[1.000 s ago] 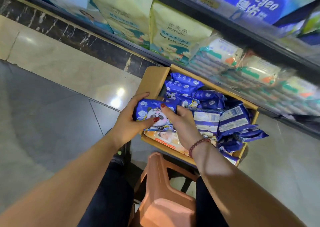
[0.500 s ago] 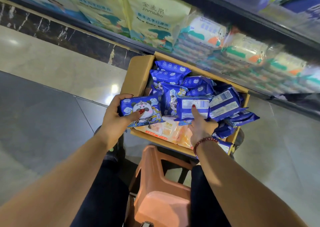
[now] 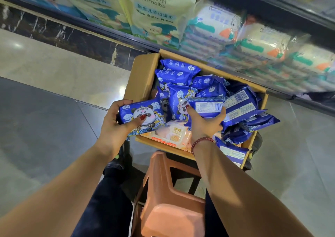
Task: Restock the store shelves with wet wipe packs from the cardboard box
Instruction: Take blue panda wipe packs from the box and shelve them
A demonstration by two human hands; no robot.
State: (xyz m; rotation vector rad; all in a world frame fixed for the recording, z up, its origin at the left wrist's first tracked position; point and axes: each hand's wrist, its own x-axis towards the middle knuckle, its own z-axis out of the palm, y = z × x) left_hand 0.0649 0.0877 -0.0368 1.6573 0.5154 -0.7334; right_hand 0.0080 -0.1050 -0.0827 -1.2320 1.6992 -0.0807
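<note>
The tiled floor (image 3: pixel 45 110) is laid in grey and beige, and an orange plastic stool (image 3: pixel 172 209) is placed on it. The cardboard box (image 3: pixel 143 77) is set just before the bottom shelf (image 3: pixel 101 30), on which pale yellow wipe bags (image 3: pixel 155 14) and clear-wrapped wipe bundles (image 3: pixel 213 28) are lined.

Brown cardboard box (image 3: pixel 143 77): top open, access from above. Blue foil wet wipe packs (image 3: pixel 178 68) are heaped over its right rim. Left hand (image 3: pixel 112 128), gripping a blue panda-print pack (image 3: pixel 143 115), covers the near-left corner. Right hand (image 3: pixel 204 124), gripping a label-up blue pack (image 3: pixel 208 107), fills the middle. Dark metal shelf ledge (image 3: pixel 311 103) sits just behind the box, orange plastic stool (image 3: pixel 168 191) just before it. Grey tiled floor (image 3: pixel 45 119) to the left is open.
</note>
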